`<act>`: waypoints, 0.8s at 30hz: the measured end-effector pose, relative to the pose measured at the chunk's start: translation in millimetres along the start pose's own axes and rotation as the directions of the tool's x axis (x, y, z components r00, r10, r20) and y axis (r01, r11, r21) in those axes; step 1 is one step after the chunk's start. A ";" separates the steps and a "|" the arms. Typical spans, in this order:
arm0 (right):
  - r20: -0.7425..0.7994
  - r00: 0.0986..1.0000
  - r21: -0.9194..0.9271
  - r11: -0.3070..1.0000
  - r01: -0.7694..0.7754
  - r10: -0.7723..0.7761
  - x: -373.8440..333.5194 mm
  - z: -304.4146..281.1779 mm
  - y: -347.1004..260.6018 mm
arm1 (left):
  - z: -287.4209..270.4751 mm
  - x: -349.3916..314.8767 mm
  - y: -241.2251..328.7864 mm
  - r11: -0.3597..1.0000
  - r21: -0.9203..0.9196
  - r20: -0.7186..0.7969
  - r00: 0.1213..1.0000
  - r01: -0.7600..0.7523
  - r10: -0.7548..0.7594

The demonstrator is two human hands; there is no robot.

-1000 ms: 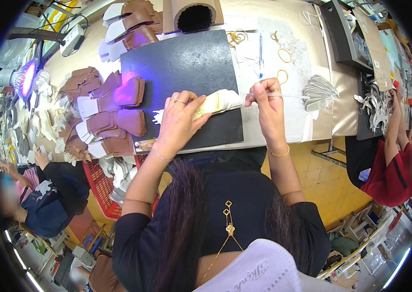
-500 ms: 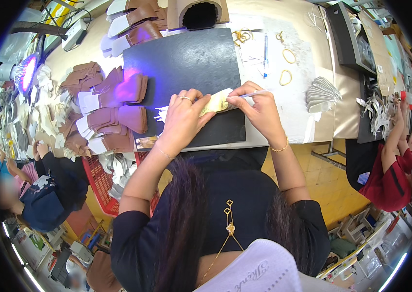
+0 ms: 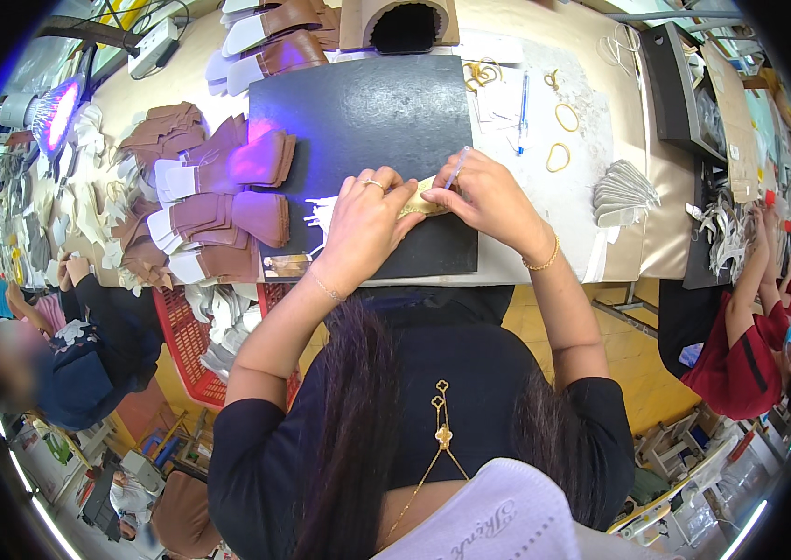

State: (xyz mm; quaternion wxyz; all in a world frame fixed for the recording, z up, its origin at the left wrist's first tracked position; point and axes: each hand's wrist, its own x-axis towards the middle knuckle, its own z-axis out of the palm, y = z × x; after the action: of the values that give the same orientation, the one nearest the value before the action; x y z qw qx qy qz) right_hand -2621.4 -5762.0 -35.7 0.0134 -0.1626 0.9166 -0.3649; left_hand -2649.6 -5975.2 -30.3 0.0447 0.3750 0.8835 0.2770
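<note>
Over the black board point(image 3: 367, 103), my left hand point(image 3: 369, 213) closes on a pale yellow pad-like piece point(image 3: 431, 187), its thumb and fingers pressing near the middle. White strips point(image 3: 321, 211), seemingly part of the same bundle, stick out left of that hand. My right hand point(image 3: 487, 198) is closed in a pinch around a slim pale stick point(image 3: 457, 168), at the piece's right end. The right fingertips touch or nearly touch the yellow surface. Most of the piece is hidden by my fingers.
Stacks of brown leather pieces point(image 3: 260, 219) with white ends lie left, beside a lit purple lamp point(image 3: 59, 112). Rubber bands point(image 3: 558, 157), a blue pen point(image 3: 523, 112) and fanned grey pieces point(image 3: 625, 194) lie right. A red basket point(image 3: 192, 359) stands below; co-workers sit either side.
The stick in my right hand has swung from nearly level to steeply upright. My right fingers now cover more of the yellow piece's end. The left hand keeps its grip.
</note>
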 end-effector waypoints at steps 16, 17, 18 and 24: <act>-0.314 0.838 0.661 0.736 -0.145 0.446 -16.7 7.8 -3.4 | -1.5 7.7 -16.6 0.934 -0.284 0.090 0.976 0.216 -0.198; -0.328 0.831 0.685 0.719 -0.118 0.449 -18.7 13.1 -4.2 | -3.3 8.3 -18.0 0.918 -0.309 0.106 0.968 0.249 -0.227; -0.338 0.820 0.711 0.697 -0.099 0.462 -21.0 18.2 -5.5 | -5.0 8.9 -18.9 0.894 -0.346 0.126 0.959 0.284 -0.255; -0.497 0.815 0.458 0.888 -0.046 0.299 -31.6 31.1 -12.7 | -11.5 9.6 -22.1 0.769 -0.494 0.184 0.913 0.406 -0.364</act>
State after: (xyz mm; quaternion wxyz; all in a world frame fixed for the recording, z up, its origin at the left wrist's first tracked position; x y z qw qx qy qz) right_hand -2583.3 -5781.5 -52.9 -0.1840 0.0430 0.7892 -0.5843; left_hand -2673.8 -5986.3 -30.8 0.2345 0.1699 0.8302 0.4764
